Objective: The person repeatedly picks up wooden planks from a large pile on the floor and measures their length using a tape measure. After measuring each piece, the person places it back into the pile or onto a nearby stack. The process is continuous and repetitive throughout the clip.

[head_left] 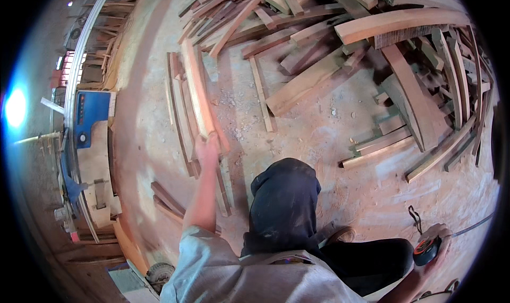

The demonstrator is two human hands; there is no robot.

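My left hand (208, 145) is closed round the near end of a pale, squared wooden beam (195, 90). The beam points away from me, its far end toward the large wood heap. Several longer, darker wood strips (183, 111) lie alongside it on the floor. Down at the lower right, my right hand (439, 245) grips a black and orange tape measure (426, 251). A dark cord loop (415, 218) shows beside the tape measure. A thin grey strip (473, 226) runs off to the right from that hand; I cannot tell whether it is the tape's blade.
A big heap of boards and beams (308, 85) spreads across the far and right floor. Short wood offcuts (169, 199) lie left of my dark-clad knees (284, 196). Along the left stands a machine with a blue panel (91, 117) and a long metal rail (82, 42). A wheel (159, 274) sits at lower left.
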